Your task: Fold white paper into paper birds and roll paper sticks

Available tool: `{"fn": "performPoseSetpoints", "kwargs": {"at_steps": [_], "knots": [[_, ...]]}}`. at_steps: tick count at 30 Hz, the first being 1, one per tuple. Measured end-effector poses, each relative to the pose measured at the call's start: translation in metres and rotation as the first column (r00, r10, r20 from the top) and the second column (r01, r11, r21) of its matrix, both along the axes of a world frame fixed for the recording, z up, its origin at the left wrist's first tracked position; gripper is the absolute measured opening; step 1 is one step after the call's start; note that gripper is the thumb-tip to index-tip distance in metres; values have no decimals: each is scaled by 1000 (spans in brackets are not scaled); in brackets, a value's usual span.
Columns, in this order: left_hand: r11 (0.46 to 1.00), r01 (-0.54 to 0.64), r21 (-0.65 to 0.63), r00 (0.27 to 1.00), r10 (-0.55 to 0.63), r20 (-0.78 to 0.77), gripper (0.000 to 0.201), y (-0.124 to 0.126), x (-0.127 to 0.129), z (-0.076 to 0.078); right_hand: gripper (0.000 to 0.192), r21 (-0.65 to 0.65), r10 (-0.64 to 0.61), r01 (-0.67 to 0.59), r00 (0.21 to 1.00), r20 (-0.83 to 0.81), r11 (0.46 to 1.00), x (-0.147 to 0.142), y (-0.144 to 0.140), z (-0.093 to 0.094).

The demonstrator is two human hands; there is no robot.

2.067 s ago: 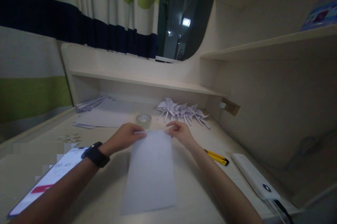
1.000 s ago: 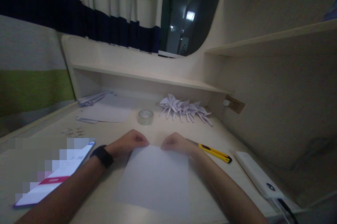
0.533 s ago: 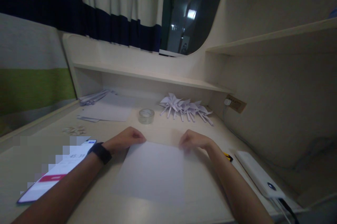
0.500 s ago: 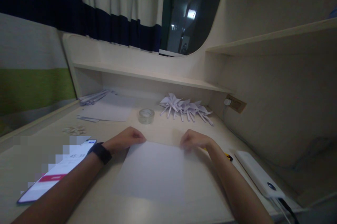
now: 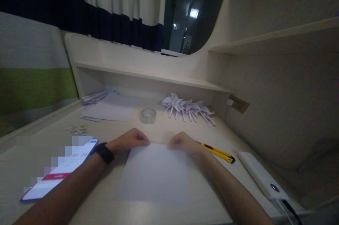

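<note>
A white sheet of paper (image 5: 156,174) lies on the desk in front of me. My left hand (image 5: 134,138) pinches its far left corner, fingers closed. My right hand (image 5: 182,143) is at the far edge of the sheet, toward the right, with its fingers bent together and slightly blurred; it touches the edge. A yellow utility knife (image 5: 218,153) lies just right of my right hand. Beyond the sheet stands a roll of clear tape (image 5: 148,116).
Several white paper pinwheels (image 5: 185,107) lie at the back. More paper sheets (image 5: 113,108) are stacked at the back left. A lit phone (image 5: 62,172) rests by my left forearm, with small loose pieces (image 5: 76,129) behind it. A white power bank (image 5: 261,175) with cables lies at the right.
My right hand has moved left along the sheet's far edge, toward my left hand. The utility knife, mostly hidden behind the arm before, now shows. My left hand keeps its place on the corner.
</note>
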State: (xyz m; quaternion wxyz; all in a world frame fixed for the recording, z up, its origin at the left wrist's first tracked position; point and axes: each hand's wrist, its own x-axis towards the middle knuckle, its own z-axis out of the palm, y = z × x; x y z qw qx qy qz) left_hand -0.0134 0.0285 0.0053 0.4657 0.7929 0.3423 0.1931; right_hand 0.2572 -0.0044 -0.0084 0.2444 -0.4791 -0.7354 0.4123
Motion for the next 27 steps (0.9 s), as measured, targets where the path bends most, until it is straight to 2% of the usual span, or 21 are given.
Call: {"fn": "performPoseSetpoints", "kwargs": {"at_steps": [3, 7, 12, 16, 18, 20, 23, 24, 27], "knots": [[998, 61, -8, 997, -61, -37, 34, -3, 1, 3, 25, -10, -3, 3, 1000, 4, 1000, -5, -5, 1], [998, 45, -39, 999, -45, -1, 30, -5, -1, 6, 27, -11, -5, 4, 999, -37, 1000, -3, -5, 3], [996, 3, -94, 1000, -2, 8, 27, -5, -6, 8, 30, 3, 31, -31, 999, 12, 1000, 16, -2, 13], [984, -17, -177, 1000, 12, -26, 23, -4, -15, 14, 27, -38, 5, -4, 1000, 23, 999, 31, 1, 17], [981, -57, -183, 998, 52, -36, 21, -2, -19, 17, 25, -43, -5, 6, 1000, 18, 999, 34, 1, 18], [976, -142, -163, 990, 141, -20, 24, -1, -20, 17, 24, -36, -11, 12, 1000, 14, 999, 33, 1, 18], [968, -226, -110, 973, 230, 23, 36, 0, -12, 13, 24, -39, -25, 25, 1000, -4, 999, 26, -1, 17], [976, -204, -81, 978, 206, 24, 40, 0, -8, 10, 25, -46, -30, 29, 999, -18, 999, 23, -2, 17], [999, -33, 25, 999, 33, -2, 43, 0, 4, 2, 25, -64, -50, 46, 997, -66, 997, 14, -5, 15]]}}
